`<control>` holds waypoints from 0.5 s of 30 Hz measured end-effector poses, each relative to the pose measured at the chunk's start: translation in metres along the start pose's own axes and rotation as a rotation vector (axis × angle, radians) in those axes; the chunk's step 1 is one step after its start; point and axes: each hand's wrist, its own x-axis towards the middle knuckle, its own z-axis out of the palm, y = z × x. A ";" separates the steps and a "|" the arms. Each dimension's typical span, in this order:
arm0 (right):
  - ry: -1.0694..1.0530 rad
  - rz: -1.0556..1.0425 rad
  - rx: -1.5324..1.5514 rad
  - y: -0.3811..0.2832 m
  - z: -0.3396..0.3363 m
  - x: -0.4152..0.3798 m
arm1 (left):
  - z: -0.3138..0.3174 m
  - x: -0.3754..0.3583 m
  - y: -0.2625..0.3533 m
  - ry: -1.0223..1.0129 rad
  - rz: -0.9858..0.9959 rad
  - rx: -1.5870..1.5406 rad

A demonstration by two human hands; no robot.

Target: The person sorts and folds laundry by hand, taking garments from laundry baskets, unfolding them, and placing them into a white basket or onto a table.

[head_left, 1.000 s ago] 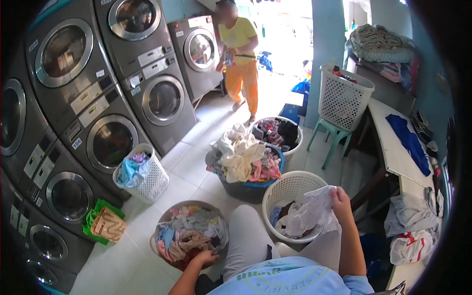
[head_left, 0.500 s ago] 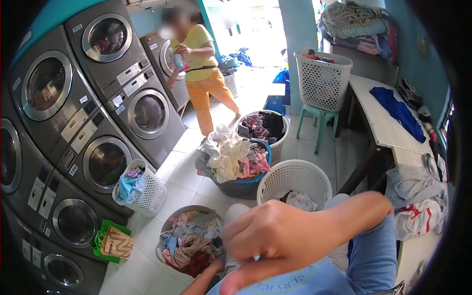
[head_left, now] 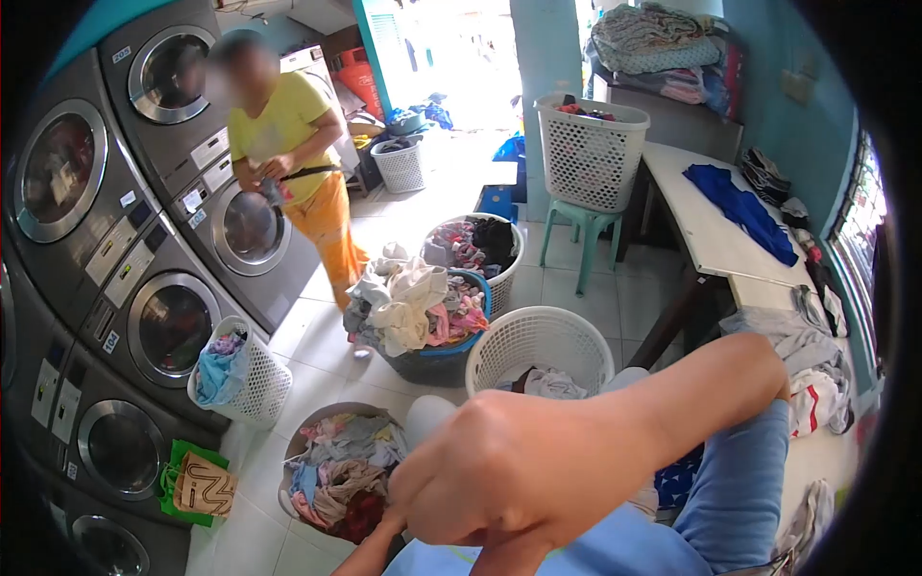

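My right hand (head_left: pixel 495 466) is large in the foreground, its fingers curled closed with the back of the hand toward me. Whatever it may hold is hidden. Low behind it, my left hand (head_left: pixel 388 526) shows only in part beside the round basket of mixed clothes (head_left: pixel 284 480); its fingers are covered by the right hand. Grey, pink and brown clothes (head_left: pixel 351 470) fill that basket. Beyond my hands stands a white perforated laundry basket (head_left: pixel 499 336) with a few clothes (head_left: pixel 552 382) at its bottom.
A blue-rimmed tub (head_left: pixel 423 363) heaped with clothes and another full basket (head_left: pixel 509 283) stand ahead. Stacked machines (head_left: pixel 173 326) line the left, where a person in a yellow shirt (head_left: pixel 288 125) stands. A table (head_left: pixel 696 216) bearing clothes runs along the right.
The view has turned a little to the right. The person in yellow has come nearer along the machines, both hands now together at a small item. My right hand stays curled in front.
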 end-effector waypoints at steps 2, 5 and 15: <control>-0.027 0.040 0.110 0.003 -0.002 0.000 | -0.001 0.002 0.001 -0.009 0.001 0.013; -0.030 0.070 0.208 0.004 -0.003 -0.002 | -0.003 0.005 0.004 -0.016 0.009 0.021; 0.877 -0.271 -0.544 -0.035 0.022 -0.031 | -0.022 0.010 0.031 0.069 0.106 -0.114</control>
